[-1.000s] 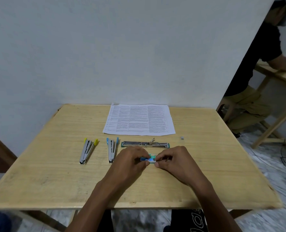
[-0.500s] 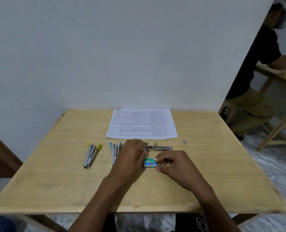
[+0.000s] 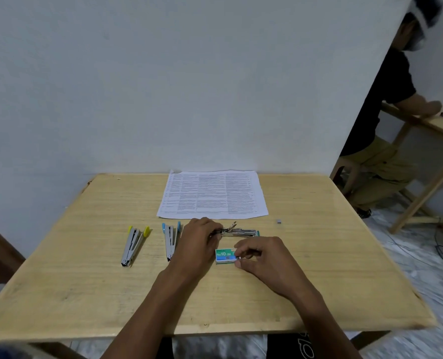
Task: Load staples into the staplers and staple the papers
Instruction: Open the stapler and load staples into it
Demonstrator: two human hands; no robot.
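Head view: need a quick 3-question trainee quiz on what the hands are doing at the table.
1. Fill in: the papers lie at the table's ___ edge, by the wall.
2. True or false: the right hand pinches the staple box.
3. The left hand grips: A the papers, B the staple box, C the opened stapler.
Key: 1 far; 2 true; 3 C.
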